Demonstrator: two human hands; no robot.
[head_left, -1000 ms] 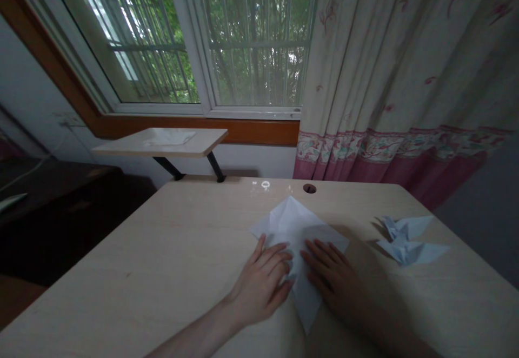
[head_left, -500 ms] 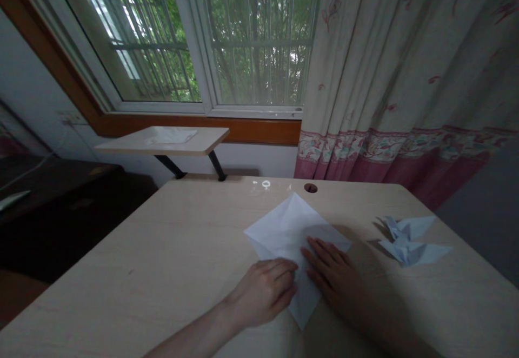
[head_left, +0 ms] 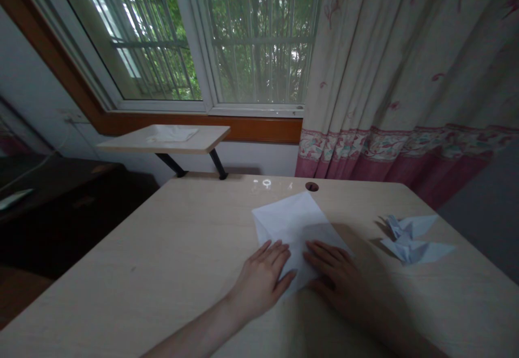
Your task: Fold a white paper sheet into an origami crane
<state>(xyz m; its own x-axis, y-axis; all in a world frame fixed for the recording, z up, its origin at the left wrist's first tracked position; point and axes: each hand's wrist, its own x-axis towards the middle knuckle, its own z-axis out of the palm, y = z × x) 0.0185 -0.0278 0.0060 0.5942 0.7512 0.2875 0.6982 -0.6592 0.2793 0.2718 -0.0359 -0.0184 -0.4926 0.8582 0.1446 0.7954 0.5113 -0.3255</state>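
A white sheet of paper with faint creases lies on the pale wooden desk, turned at an angle. My left hand rests on its near left part, fingers stretched forward and thumb apart. On the near right part lies my right hand, fingers extended and pressed flat on the sheet. Both palms cover some of the near edges. To the right of my right hand, two folded paper birds sit close together, one partly behind the other.
A small raised shelf on black legs stands at the desk's back left, with crumpled white paper on it. A round cable hole is near the back edge. Behind are a barred window and a patterned curtain.
The sheet has turned clockwise on the desk, and its left corner has moved up and right. My left hand's fingers, curled before, are now stretched out on the paper. My right hand stays on it.
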